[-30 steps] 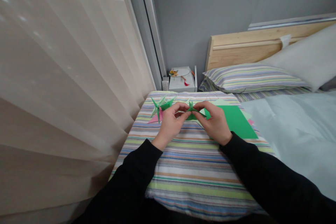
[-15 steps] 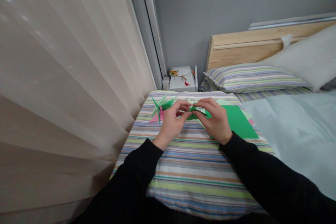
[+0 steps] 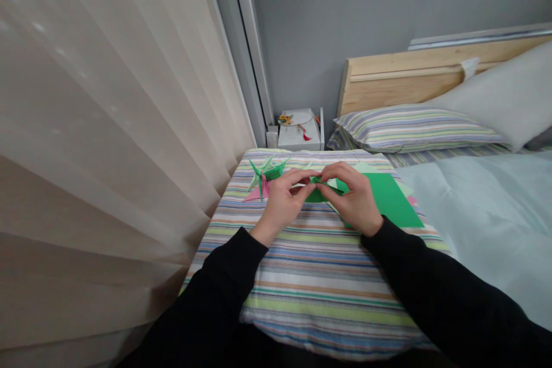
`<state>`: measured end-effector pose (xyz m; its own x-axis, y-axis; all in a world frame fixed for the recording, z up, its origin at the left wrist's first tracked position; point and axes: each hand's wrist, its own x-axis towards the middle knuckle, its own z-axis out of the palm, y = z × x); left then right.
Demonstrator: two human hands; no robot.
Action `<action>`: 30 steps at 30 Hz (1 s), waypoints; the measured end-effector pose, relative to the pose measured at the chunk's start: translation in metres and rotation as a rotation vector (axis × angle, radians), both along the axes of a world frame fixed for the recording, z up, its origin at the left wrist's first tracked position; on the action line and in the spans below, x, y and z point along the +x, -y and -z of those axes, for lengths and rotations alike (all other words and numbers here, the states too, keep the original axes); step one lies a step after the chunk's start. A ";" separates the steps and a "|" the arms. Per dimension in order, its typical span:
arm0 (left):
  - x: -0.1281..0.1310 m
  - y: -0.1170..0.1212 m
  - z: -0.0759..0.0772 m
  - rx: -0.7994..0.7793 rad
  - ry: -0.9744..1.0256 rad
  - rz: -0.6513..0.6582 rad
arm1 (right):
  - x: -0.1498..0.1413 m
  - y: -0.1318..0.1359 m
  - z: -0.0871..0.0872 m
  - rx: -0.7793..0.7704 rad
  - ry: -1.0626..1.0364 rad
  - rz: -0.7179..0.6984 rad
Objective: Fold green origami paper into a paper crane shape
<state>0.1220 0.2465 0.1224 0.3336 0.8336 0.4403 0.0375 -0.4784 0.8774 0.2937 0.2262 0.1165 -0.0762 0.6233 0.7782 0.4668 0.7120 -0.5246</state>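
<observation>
My left hand (image 3: 282, 201) and my right hand (image 3: 351, 198) meet in front of me, their fingertips pinching a folded piece of green origami paper (image 3: 321, 192) from either side. Just left of my left hand lies a spiky green paper model (image 3: 267, 172), possibly an origami crane, with pink folded paper (image 3: 259, 192) under it. Beneath my right hand's outer side is a flat sheet of darker green paper (image 3: 390, 201), with paler green and pink sheets peeking out at its edges.
All of this rests on a striped woven blanket (image 3: 310, 276) on a bed. A sheer curtain (image 3: 107, 126) hangs along the left. Further back are a white box (image 3: 297, 138) with small items on top, a striped pillow (image 3: 414, 129), a wooden headboard (image 3: 414, 75) and a pale blue duvet (image 3: 487, 218).
The folded green paper now sits flatter and lower between my fingers, and my hands have shifted slightly closer around it. The other papers have not moved.
</observation>
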 end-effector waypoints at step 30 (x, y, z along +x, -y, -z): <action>0.000 -0.005 0.006 -0.361 0.004 0.117 | 0.001 -0.005 -0.001 -0.382 -0.564 -0.178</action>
